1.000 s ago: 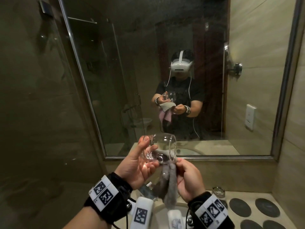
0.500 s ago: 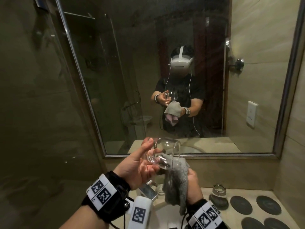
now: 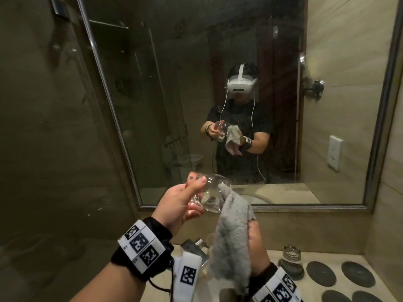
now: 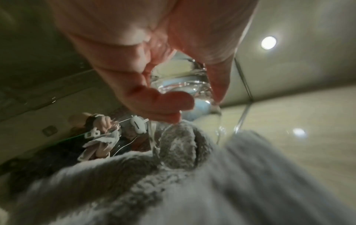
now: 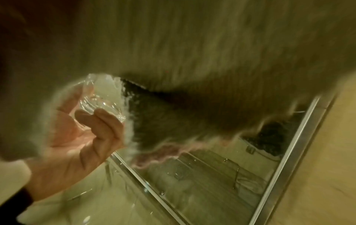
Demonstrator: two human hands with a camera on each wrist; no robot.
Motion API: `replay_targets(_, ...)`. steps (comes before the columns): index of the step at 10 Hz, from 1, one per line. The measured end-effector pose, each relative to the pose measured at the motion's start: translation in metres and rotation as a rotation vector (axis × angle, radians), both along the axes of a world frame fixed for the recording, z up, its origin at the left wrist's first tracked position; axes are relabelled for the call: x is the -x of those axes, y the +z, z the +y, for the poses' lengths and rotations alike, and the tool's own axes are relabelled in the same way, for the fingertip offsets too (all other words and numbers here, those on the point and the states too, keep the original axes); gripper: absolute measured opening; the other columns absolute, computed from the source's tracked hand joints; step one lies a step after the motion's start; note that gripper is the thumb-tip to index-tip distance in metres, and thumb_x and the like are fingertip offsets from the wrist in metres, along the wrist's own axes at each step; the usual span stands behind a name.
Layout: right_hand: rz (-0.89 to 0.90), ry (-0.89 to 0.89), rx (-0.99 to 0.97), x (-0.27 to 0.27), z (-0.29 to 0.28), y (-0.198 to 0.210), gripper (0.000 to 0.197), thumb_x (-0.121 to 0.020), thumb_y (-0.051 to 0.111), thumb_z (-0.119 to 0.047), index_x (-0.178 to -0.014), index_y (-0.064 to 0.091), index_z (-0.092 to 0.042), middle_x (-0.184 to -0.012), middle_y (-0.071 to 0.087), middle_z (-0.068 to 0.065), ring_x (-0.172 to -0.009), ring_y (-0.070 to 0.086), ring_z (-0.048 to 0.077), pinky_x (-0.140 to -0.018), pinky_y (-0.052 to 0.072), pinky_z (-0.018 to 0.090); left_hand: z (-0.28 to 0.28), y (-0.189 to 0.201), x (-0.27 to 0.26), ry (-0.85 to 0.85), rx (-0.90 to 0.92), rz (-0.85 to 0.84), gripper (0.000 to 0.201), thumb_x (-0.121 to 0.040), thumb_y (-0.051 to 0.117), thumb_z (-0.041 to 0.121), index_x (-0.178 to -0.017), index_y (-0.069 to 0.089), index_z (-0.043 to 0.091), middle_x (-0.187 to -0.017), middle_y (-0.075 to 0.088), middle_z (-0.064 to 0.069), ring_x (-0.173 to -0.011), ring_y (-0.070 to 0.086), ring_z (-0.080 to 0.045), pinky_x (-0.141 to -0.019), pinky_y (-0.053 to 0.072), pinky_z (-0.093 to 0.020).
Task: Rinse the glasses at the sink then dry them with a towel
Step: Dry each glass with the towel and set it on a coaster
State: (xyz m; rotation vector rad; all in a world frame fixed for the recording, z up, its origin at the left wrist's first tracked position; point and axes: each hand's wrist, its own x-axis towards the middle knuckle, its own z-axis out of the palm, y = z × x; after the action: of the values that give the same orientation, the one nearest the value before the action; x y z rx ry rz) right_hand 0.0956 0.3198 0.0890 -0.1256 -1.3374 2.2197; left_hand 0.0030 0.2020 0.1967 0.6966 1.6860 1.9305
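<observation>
Drying stage: left hand (image 3: 178,205) grips glass (image 3: 212,198); right hand (image 3: 258,247) clutches towel (image 3: 232,236) pushed inside (second glass (image 3: 291,261) waits below, on worktop (image 3: 327,288)).

Head view: high, faces mirror (image 3: 239,105) straight on, looks down past both wrists.
Left wrist view: very close under left hand (image 4: 146,64), tilted up toward ceiling.
Right wrist view: close behind towel (image 5: 192,53), faces mirror's lower edge.
All three share glass (image 3: 212,196).
</observation>
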Motion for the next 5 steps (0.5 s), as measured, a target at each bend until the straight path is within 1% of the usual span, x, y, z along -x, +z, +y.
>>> replay_targets(1,0.157,0.056,-0.15,-0.011,-0.02,0.037,0.011,-0.066,0.07,-0.025,-0.075,0.076,-0.023,-0.069,0.073,-0.004,-0.071,0.065,0.019,-0.067,0.055,0.03,0.003,0.006,-0.003,-0.06,0.086,0.17,0.058,-0.058,0.083,0.049,-0.09,0.058,0.007,-0.069,0.057,-0.003,-0.046,0.052,-0.012,-0.04,0.041,-0.018)
replay_targets(2,0.282,0.092,-0.075,-0.005,-0.016,0.038,0.052,-0.058,0.085,-0.031,-0.104,0.07,-0.01,-0.092,0.072,0.016,-0.085,0.067,0.03,-0.074,0.056,0.039,0.002,0.011,-0.007,-0.169,0.112,0.267,0.057,-0.058,0.079,0.046,-0.094,0.059,0.007,-0.062,0.06,0.004,-0.048,0.052,-0.01,-0.042,0.042,-0.018)
replay_targets(3,0.324,0.128,-0.027,-0.007,-0.009,0.04,0.07,-0.071,0.082,-0.027,-0.121,0.051,0.011,-0.113,0.053,0.044,-0.102,0.056,0.045,-0.09,0.043,0.059,-0.003,0.012,-0.008,-0.233,0.109,0.373,0.054,-0.067,0.08,0.037,-0.103,0.056,0.005,-0.071,0.063,0.005,-0.054,0.054,-0.01,-0.049,0.044,-0.021)
replay_targets(4,0.341,0.137,-0.137,-0.008,-0.002,0.046,0.037,-0.081,0.064,-0.001,-0.112,0.053,0.016,-0.107,0.058,0.038,-0.095,0.059,0.039,-0.085,0.048,0.054,-0.005,0.015,-0.008,-0.225,0.186,0.431,0.067,-0.062,0.077,0.051,-0.11,0.054,0.009,-0.081,0.063,0.0,-0.057,0.057,-0.009,-0.051,0.045,-0.023)
replay_targets(5,0.336,0.054,-0.313,-0.017,-0.001,0.049,0.027,-0.079,0.072,-0.01,-0.1,0.064,0.006,-0.095,0.073,0.013,-0.088,0.069,0.021,-0.078,0.054,0.032,-0.005,0.019,-0.01,-0.215,0.351,0.413,0.078,-0.068,0.06,0.079,-0.115,0.051,0.016,-0.093,0.065,-0.005,-0.047,0.052,-0.013,-0.04,0.041,-0.022)
